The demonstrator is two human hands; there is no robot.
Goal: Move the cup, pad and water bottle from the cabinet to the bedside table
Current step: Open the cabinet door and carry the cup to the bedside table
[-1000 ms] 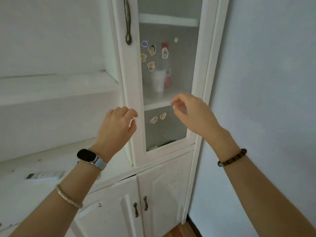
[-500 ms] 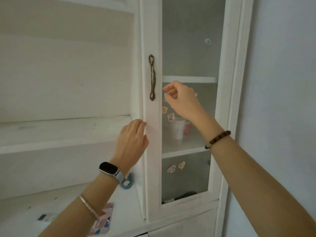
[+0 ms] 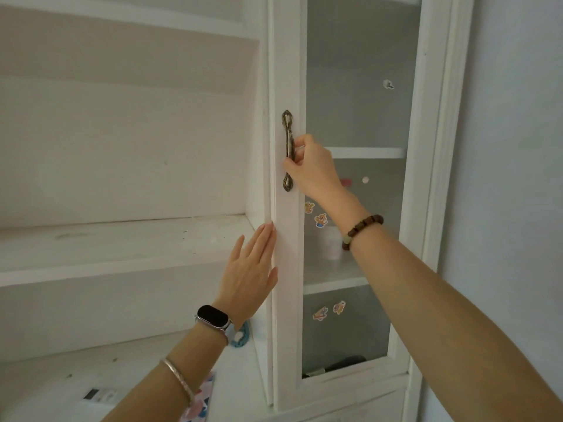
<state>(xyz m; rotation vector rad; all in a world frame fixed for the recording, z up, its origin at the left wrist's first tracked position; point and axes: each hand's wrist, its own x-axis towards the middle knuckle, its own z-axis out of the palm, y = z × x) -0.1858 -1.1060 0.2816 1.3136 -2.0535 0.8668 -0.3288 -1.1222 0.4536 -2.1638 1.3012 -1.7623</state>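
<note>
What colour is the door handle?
Dark bronze-brown metal handle, seen in the head view.

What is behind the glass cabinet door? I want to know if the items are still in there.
Behind the glass door, a white cup stands on the middle shelf, partly hidden by the right hand's forearm. Something red shows above it. A dark object lies at the bottom, unclear. No pad is visible.

1. The glass door (image 3: 286, 269) stood shut across the cabinet (image 3: 438, 178), barring your way to the cup (image 3: 330, 245) on its middle shelf.
2. Your right hand (image 3: 313, 169) gripped the metal handle (image 3: 288, 150); your left hand (image 3: 249, 269) lay flat against the door's edge.
3. The open shelf (image 3: 122, 239) at left offered free passage.
</note>
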